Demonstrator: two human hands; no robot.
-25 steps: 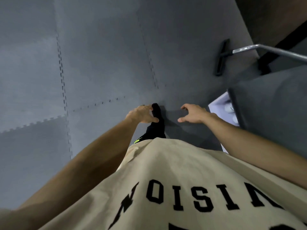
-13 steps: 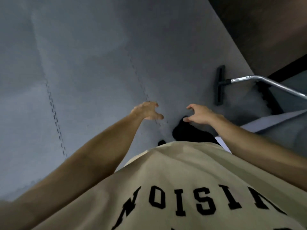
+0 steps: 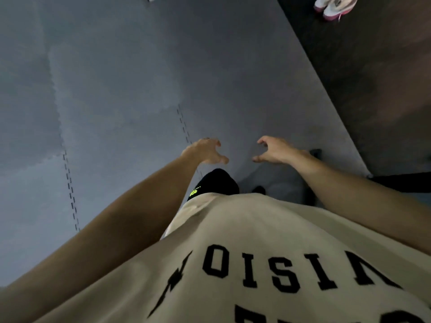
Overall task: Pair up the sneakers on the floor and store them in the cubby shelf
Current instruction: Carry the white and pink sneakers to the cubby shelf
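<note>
Since half a second back the view has swung: the chrome-legged thing with the black foot that sat off to the right is gone from sight, and a pair of sneakers has popped in at the top right. Both hands have barely budged relative to each other.

Nearest is the beige shirt (image 3: 268,264) with black block letters, filling the bottom. Just past its hem, one black-clad knee (image 3: 217,183) with a neon yellow logo pokes out, plus a small dark bit beside it that's too blurry to name.

Two bare arms reach forward over the floor. Left hand (image 3: 206,151) has its fingers loosely curled, claw-ish, thumb pointing inward, holding nothing. Right hand (image 3: 274,150) mirrors it: fingers hooked, thumb toward the other hand, also empty. They hang near each other with a gap between, neither touching anything.

Under them are grey foam mats (image 3: 116,89) with jigsaw seams. The mat edge runs diagonally up the right side, and beyond it is dark floor (image 3: 373,78).

Two sneakers (image 3: 335,5), white with pink soles, sit side by side on that dark floor at the far top right, partly cut off, well apart from both hands. Cubby shelf isn't visible.
</note>
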